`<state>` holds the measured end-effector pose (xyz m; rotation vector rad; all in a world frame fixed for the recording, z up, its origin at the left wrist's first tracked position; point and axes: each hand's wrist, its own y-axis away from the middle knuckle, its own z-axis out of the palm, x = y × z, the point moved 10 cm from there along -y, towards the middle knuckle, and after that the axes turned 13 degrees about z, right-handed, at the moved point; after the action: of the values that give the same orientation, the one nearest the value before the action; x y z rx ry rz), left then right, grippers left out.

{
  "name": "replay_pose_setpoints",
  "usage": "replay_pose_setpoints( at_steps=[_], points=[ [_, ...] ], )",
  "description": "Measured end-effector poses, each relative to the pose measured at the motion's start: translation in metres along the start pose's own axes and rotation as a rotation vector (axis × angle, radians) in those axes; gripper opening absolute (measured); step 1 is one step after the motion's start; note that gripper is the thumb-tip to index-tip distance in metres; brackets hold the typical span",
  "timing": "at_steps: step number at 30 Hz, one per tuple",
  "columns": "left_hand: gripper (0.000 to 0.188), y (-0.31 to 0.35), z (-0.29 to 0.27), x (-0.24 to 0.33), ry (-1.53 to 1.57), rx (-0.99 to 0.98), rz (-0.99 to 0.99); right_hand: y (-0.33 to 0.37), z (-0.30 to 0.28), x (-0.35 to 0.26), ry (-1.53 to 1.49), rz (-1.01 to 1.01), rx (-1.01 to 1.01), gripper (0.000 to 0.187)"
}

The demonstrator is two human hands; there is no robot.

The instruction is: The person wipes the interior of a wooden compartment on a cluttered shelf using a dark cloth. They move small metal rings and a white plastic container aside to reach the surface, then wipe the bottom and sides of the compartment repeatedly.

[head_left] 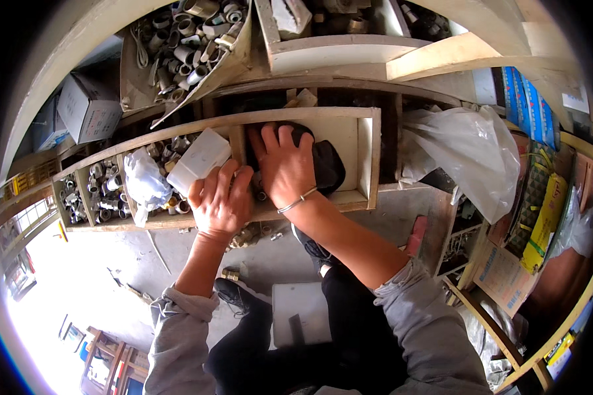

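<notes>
A translucent white plastic box point(201, 155) lies tilted over the compartments of a long wooden drawer. My left hand point(221, 203) has its bent fingers closed on the near edge of this box. To its right, my right hand point(285, 164) reaches down into a drawer compartment, wearing a thin bracelet at the wrist. Its fingers curl over a soft black cloth item point(328, 166), whose exact kind I cannot make out; the fingertips are partly hidden. The wooden drawer point(277, 212) holds metal pipe fittings point(103, 191) in its left compartments, with a crumpled clear plastic bag point(146, 178) among them.
A carton full of fittings point(190, 52) stands beyond the drawer. At right, a large clear plastic bag point(471, 148) hangs over the shelving, near a yellow box point(545, 224). A white stool point(300, 306) is between my legs. Loose fittings point(247, 236) lie on the floor.
</notes>
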<state>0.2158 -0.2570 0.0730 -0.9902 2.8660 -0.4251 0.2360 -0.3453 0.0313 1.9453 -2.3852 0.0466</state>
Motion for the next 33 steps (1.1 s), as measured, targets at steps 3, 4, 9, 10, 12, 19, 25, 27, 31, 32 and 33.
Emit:
replay_pose_setpoints(
  at_steps=[3, 4, 9, 10, 12, 19, 25, 27, 31, 32, 33],
  points=[
    [0.029, 0.001, 0.001, 0.001, 0.017, 0.001, 0.007, 0.001, 0.005, 0.016, -0.002, 0.02, -0.083, 0.057],
    [0.029, 0.003, 0.001, 0.0, 0.016, -0.003, 0.008, 0.002, 0.006, 0.02, -0.017, 0.028, -0.129, 0.058],
    [0.029, 0.004, 0.001, -0.001, -0.008, 0.008, 0.012, 0.015, 0.018, 0.074, 0.058, 0.164, -0.326, 0.063],
    [0.029, 0.004, 0.001, -0.001, -0.007, 0.022, 0.014, 0.014, 0.02, 0.082, 0.074, 0.176, -0.41, 0.063],
    [0.029, 0.009, 0.002, -0.003, -0.005, 0.025, 0.011, 0.014, 0.025, 0.088, 0.114, 0.227, -0.584, 0.064],
    [0.026, 0.003, -0.001, 0.001, -0.014, 0.08, 0.044, 0.0, 0.054, 0.12, 0.375, 0.427, -0.887, 0.067],
    [0.033, 0.006, -0.003, 0.0, -0.005, 0.073, 0.044, 0.023, 0.059, 0.079, 0.766, -0.068, -1.254, 0.024],
    [0.031, 0.006, -0.002, 0.0, 0.02, 0.075, 0.042, 0.032, 0.079, 0.087, 0.772, -0.115, -1.357, 0.033],
    [0.03, 0.009, -0.001, -0.001, -0.042, 0.059, 0.048, 0.05, 0.113, 0.119, 0.536, -0.15, -1.536, 0.046],
    [0.029, 0.0, -0.004, 0.004, -0.013, 0.093, 0.062, 0.052, 0.132, 0.15, 0.404, -0.158, -1.552, 0.046],
    [0.029, -0.008, -0.005, 0.011, 0.006, 0.115, 0.07, 0.062, 0.149, 0.18, 0.266, -0.152, -1.571, 0.047]
  ],
)
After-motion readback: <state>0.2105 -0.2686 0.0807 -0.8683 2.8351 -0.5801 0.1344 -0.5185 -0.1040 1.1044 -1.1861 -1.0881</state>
